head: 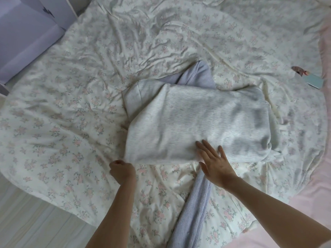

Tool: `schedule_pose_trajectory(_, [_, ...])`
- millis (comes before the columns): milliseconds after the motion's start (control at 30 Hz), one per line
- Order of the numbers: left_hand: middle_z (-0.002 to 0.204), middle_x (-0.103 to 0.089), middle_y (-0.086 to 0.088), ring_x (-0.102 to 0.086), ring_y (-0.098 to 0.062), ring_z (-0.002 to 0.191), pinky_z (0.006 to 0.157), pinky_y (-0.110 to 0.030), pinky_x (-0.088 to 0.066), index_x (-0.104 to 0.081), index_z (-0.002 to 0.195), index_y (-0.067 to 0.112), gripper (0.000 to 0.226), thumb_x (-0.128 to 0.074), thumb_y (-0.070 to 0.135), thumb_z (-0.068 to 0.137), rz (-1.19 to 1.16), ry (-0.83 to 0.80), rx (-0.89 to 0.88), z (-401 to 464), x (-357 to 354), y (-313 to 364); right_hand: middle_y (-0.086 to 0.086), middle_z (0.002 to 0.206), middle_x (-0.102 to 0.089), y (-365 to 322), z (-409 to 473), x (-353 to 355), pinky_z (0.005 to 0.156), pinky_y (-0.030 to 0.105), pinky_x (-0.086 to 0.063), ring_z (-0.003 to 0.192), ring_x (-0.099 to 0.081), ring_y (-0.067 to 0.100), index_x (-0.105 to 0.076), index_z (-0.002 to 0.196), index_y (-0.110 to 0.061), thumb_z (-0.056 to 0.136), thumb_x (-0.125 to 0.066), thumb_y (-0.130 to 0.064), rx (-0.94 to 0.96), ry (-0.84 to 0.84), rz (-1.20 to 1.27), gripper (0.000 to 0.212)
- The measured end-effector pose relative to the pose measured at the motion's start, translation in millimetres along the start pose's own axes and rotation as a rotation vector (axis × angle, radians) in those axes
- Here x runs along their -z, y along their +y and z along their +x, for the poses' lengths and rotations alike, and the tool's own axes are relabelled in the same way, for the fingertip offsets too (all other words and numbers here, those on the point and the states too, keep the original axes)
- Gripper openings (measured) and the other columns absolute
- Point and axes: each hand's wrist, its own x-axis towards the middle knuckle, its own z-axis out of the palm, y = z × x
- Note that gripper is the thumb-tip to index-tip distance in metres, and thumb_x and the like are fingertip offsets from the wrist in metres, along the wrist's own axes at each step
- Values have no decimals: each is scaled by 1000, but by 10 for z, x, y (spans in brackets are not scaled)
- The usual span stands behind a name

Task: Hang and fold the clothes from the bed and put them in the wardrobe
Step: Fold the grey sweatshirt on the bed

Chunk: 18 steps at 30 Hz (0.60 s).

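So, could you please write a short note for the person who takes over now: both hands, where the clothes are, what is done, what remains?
Left hand: curled at the near left corner of the grey sweatshirt, seemingly pinching its hem.
Right hand: open, fingers flat on the sweatshirt's near edge.
Sweatshirt: folded into a rough rectangle on the floral duvet.
Striped blue garment: partly under the sweatshirt, not folded.
Phone: at the bed's right edge.
Done: sweatshirt mostly folded.
Left: finish the fold, handle the striped garment, put both in the wardrobe.
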Motion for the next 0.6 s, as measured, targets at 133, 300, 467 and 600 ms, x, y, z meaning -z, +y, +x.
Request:
schedule_pose_trajectory(133, [140, -34, -26, -36, -46, 124, 93, -58, -38, -41, 134, 0, 47, -54, 1, 88, 240, 15, -312, -370, -146, -227, -10, 155, 14, 215, -244, -18, 117, 49, 1, 143, 17, 21, 5, 148, -36, 88, 1, -48, -254, -138, 126, 62])
schedule_pose_trajectory(300, [140, -39, -22, -35, -38, 128, 94, -61, -32, -46, 129, 8, 62, -69, 1, 72, 434, -72, -767, -787, -549, -288, -11, 152, 18, 580, -462, -39, 118, 47, -1, 144, 17, 19, 8, 148, -34, 100, -17, -36, -546, -143, 201, 54])
schedule_pose_trajectory(467, [146, -37, -17, -30, -33, 134, 102, -59, -29, -43, 135, 17, 69, -71, 19, 71, 657, -302, -1136, -1182, -932, -247, 6, 154, -25, 951, -698, -46, 113, 35, -24, 142, -23, 21, -25, 147, -7, 98, -36, -12, -766, 175, 465, 50])
schedule_pose_trajectory(600, [147, -37, -14, -27, -39, 136, 104, -58, -20, -45, 134, 18, 72, -73, 34, 69, 826, -389, -1422, -1422, -1254, -227, 14, 136, -45, 1169, -745, 1, 97, 26, -35, 127, -42, 26, -41, 136, -4, 93, -36, 5, -876, 407, 559, 44])
